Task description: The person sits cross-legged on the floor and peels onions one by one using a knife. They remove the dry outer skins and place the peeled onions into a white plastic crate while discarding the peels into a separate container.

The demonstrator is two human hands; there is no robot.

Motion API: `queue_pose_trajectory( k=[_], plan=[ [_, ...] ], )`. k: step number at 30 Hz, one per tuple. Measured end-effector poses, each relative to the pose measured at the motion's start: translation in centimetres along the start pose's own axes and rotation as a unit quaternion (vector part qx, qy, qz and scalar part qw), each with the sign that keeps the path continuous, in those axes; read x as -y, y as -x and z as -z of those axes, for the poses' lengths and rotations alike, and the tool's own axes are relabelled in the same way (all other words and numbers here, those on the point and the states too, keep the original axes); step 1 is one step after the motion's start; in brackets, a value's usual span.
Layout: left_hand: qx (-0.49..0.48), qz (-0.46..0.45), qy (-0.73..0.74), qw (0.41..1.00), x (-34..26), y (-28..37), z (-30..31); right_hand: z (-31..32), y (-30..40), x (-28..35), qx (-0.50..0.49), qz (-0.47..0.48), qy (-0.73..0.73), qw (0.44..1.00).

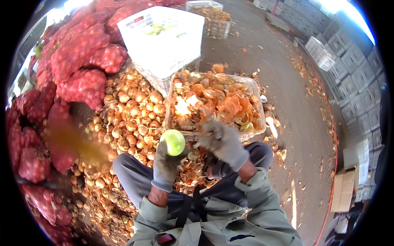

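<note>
My left hand, in a grey work glove, holds a peeled, pale green onion above my lap. To its right my right hand, gloved too, is over the near edge of a plastic crate heaped with onion skins. Its fingers are curled and blurred; whether a tool is in them I cannot tell. Unpeeled onions lie in a large pile to the left. A white basket, bright with glare, stands beyond them with some pale green onions inside.
Red mesh sacks of onions are piled along the left. Another crate of skins stands at the back. Stacked crates line the right, with a cardboard box nearby. Loose skins lie between my legs. Something yellow and blurred crosses the left side.
</note>
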State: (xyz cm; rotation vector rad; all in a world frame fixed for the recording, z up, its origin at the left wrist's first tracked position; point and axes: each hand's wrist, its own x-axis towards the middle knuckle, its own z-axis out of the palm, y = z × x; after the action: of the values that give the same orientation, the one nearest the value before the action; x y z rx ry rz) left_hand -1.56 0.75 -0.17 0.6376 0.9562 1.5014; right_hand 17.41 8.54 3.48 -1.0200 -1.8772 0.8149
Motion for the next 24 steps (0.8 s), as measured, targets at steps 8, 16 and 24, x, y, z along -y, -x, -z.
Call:
queue_pose_trajectory(
  k=[8, 16, 24],
  plan=[
    [0.037, -0.023, -0.113, 0.993, 4.7, 1.9, 3.0, -3.7, 3.1, 0.8, 0.115, -0.319, -0.337, 0.878],
    [-0.056, -0.071, -0.076, 0.993, -0.7, 3.5, 4.6, -2.1, 0.9, -2.4, 0.115, -0.409, -0.32, 0.847],
    [-0.187, -0.232, -0.017, 0.954, -5.2, 5.6, 9.5, 2.2, -20.2, 8.2, -0.052, -0.105, -0.23, 0.966]
  ],
)
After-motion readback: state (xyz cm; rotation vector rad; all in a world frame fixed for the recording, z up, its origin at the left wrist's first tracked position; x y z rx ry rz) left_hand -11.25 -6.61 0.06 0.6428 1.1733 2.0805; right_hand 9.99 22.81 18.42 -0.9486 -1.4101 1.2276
